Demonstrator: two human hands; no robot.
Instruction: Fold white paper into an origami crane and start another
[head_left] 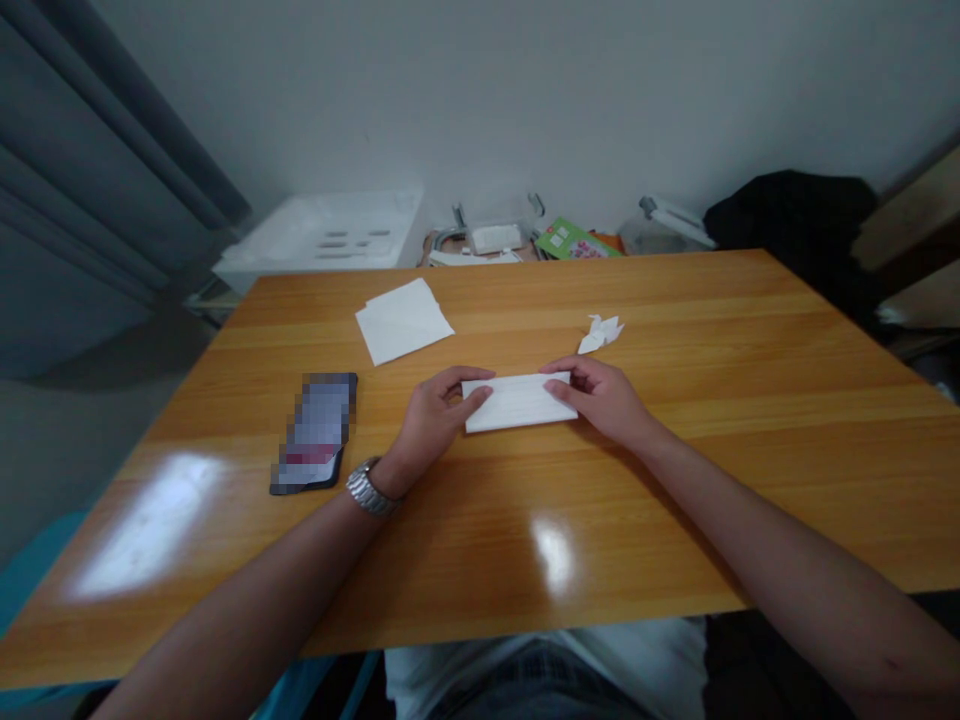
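Observation:
A white sheet of paper (517,405), folded into a narrow rectangle, is held between my two hands just above or on the table; I cannot tell which. My left hand (439,415), with a metal-band watch (369,488) on its wrist, pinches the left end, thumb on the near face and fingers along the top edge. At the right end, my right hand (604,400) grips it the same way. Behind the right hand stands a small folded paper crane (601,334). Several loose sheets or a small stack of white paper (405,322) lie behind the left hand.
A phone (313,435) with a blurred screen rests left of my hands on the glossy wooden table (705,350). Beyond the far edge are a white tray-like box (337,232), a green booklet (574,240), a clear container (667,228) and a black cloth or bag (787,210).

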